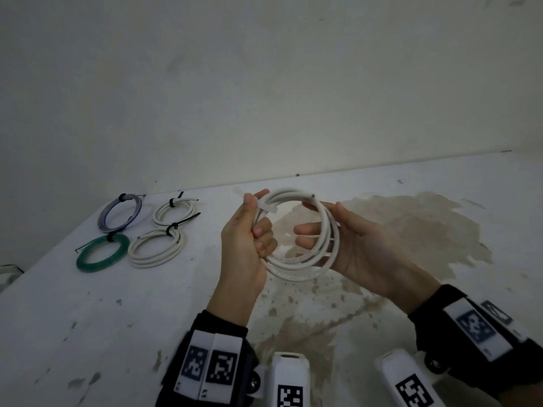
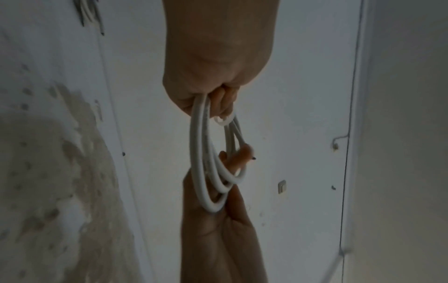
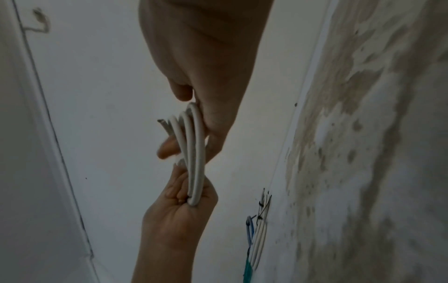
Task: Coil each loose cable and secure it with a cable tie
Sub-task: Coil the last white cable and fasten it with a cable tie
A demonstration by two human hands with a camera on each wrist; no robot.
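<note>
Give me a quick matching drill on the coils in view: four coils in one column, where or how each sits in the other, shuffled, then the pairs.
Things:
1. green coil
2. purple coil
3. small white coil
4. white coil with a pale tie

States:
A. held off the table between the left hand and right hand
B. far left on the table, by the wall
C. nearest of the tabled coils, leftmost front
D. on the table, just right of the purple one

Pairs: 1-C, 2-B, 3-D, 4-A

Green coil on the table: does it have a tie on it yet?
Yes, the green coil lies on the table with a dark tie cinched around its far edge.
</note>
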